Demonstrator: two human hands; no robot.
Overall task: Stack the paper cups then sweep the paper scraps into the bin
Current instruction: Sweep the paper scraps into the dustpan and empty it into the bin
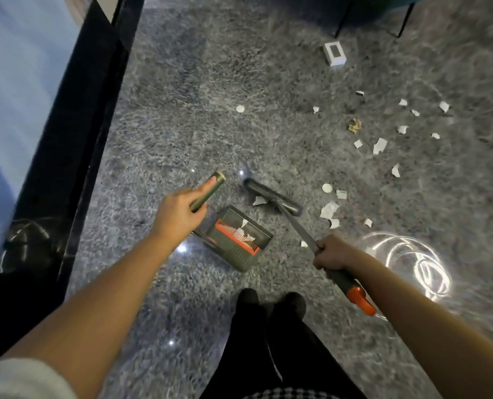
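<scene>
Speckled grey polished floor (182,110) is seen from the head view, bordered from 7 to 11 o'clock by a black ledge (75,110). Near the centre a green dustpan (239,240) with an orange comb is set on the floor, and a few white pieces are seen inside it. Its raised handle (208,191) is gripped by the left hand (179,214), with the fingers curled round it and one finger laid along the shaft. At 4 o'clock the broom handle (341,279) is clasped in the fist of the right hand (334,251). The dark broom head (271,197) is rested on the floor just beyond the dustpan, with one scrap touching it. Paper scraps (380,145) are scattered from 1 to 3 o'clock, a crumpled brown piece (354,125) among them. A white box (334,54) is seen at 1 o'clock, well apart from the scraps
</scene>
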